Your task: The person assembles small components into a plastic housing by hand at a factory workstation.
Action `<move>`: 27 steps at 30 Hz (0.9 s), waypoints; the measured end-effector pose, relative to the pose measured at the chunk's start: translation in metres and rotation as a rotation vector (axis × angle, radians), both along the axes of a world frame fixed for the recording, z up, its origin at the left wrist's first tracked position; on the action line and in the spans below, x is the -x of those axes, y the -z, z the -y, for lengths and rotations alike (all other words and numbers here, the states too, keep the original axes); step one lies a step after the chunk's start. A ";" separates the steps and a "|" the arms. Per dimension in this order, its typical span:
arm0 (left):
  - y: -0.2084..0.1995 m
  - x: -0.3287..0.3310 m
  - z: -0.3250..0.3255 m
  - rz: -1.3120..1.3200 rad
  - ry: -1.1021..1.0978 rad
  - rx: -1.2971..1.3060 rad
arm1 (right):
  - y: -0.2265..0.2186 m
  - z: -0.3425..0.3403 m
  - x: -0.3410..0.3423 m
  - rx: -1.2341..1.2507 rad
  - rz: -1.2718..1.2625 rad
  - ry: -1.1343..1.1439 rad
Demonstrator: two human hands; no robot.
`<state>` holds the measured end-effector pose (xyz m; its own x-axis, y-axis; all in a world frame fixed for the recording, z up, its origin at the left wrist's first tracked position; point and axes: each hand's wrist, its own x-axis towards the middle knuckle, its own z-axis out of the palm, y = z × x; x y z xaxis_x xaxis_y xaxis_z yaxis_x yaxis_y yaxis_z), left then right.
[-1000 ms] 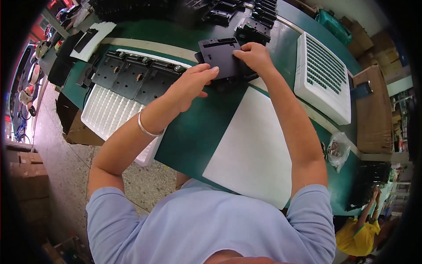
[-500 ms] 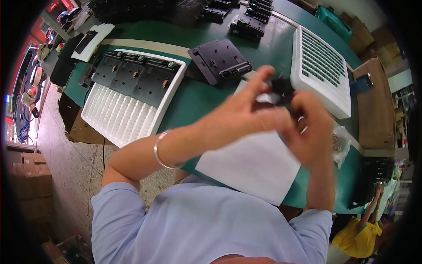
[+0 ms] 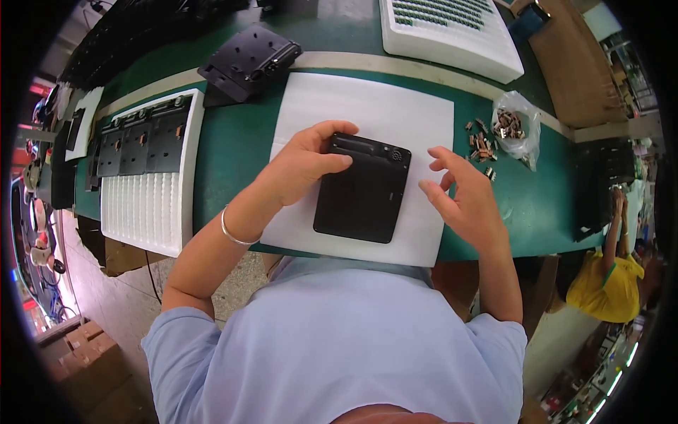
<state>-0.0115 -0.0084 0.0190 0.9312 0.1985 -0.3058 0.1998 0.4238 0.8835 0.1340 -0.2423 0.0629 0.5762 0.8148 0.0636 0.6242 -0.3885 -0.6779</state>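
A flat black rectangular plastic housing [image 3: 360, 201] lies on a white foam sheet [image 3: 424, 116] in front of me. It has a raised bar along its far edge and a small round grille at the far right corner. My left hand [image 3: 304, 162] grips its far left corner, thumb on top and fingers round the edge. To the right of the housing, my right hand [image 3: 459, 198] hovers over the sheet's edge. Its fingers are apart and curved, with nothing between them.
Small copper-coloured metal parts [image 3: 482, 147] lie beside a clear plastic bag [image 3: 519, 131] on the right. At left, a white foam tray [image 3: 145, 205] carries several black housings. Another black housing [image 3: 247, 60] sits behind the sheet. A foam tray of green pieces [image 3: 452, 42] stands far right.
Both hands were together in the air, blurred around a dark object. Now they are apart and lower, and the black housing lies flat on the sheet. The view has shifted too.
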 end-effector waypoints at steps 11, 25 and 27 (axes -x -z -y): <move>-0.008 -0.025 0.005 -0.099 -0.046 -0.368 | 0.007 -0.020 -0.018 0.094 -0.070 -0.037; 0.004 -0.045 0.013 0.214 -0.085 -1.490 | 0.013 0.066 -0.071 0.082 0.042 0.196; 0.006 -0.047 0.021 0.177 -0.079 -1.550 | 0.011 0.064 -0.071 0.099 0.017 0.173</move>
